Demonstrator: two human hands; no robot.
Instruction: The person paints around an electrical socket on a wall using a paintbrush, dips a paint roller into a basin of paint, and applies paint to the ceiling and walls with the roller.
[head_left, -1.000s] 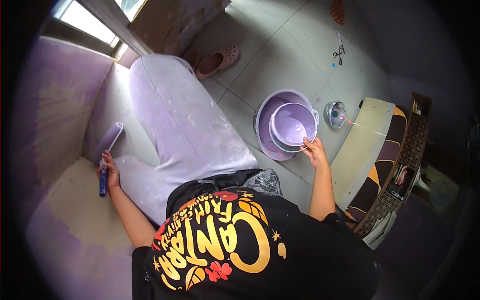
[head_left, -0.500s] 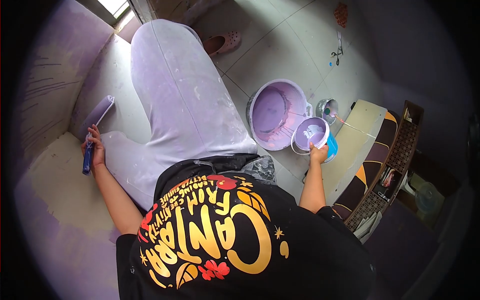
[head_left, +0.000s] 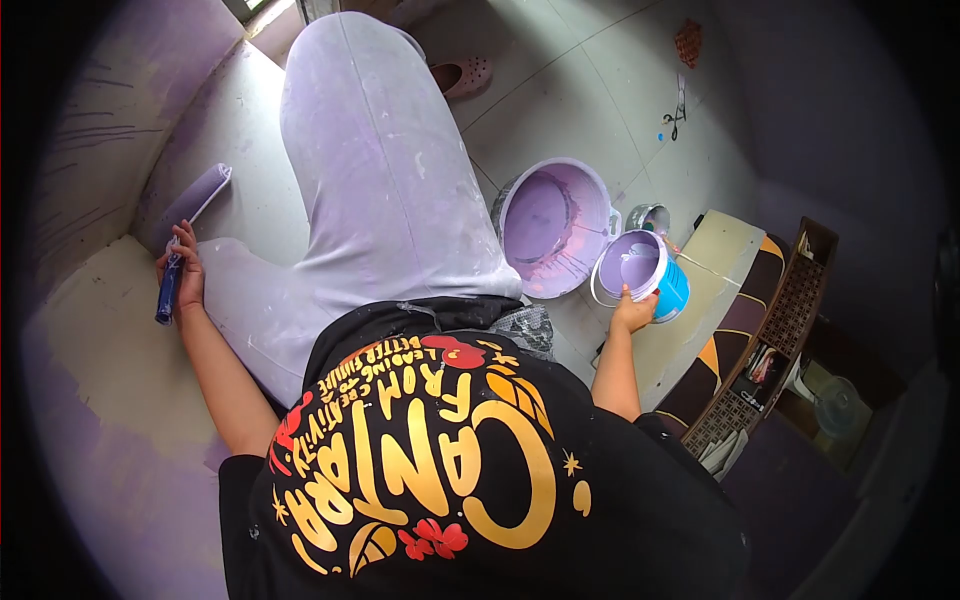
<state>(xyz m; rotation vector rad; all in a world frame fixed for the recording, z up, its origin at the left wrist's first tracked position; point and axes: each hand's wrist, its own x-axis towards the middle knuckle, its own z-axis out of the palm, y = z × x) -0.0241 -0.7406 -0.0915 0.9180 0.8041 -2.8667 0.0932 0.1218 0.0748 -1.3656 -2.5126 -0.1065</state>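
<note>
My left hand (head_left: 186,272) is closed around the blue handle of a paint roller (head_left: 205,193), whose lilac-coated sleeve is beside the wall at the left. At the right, my right hand (head_left: 633,311) grips the rim of a small blue bucket (head_left: 674,293) with lilac paint inside. The small bucket is tilted, its mouth facing left, and its handle hangs to one side. Right beside it stands a larger lilac-stained tub (head_left: 553,228), with pinkish streaks down its inner wall. Behind the small bucket, a metal tin (head_left: 654,217) is partly hidden.
Partly painted lilac wall (head_left: 110,310) runs along my left side. A pink clog (head_left: 464,77) and scissors (head_left: 679,108) lie on the tiled floor. To the right are a board (head_left: 712,250), a patterned cushion (head_left: 735,335) and a brown rack (head_left: 775,350) holding small items.
The small bucket has shifted slightly right and tipped, so more of its blue side shows. The view has shifted a little; my left hand still holds the roller.
</note>
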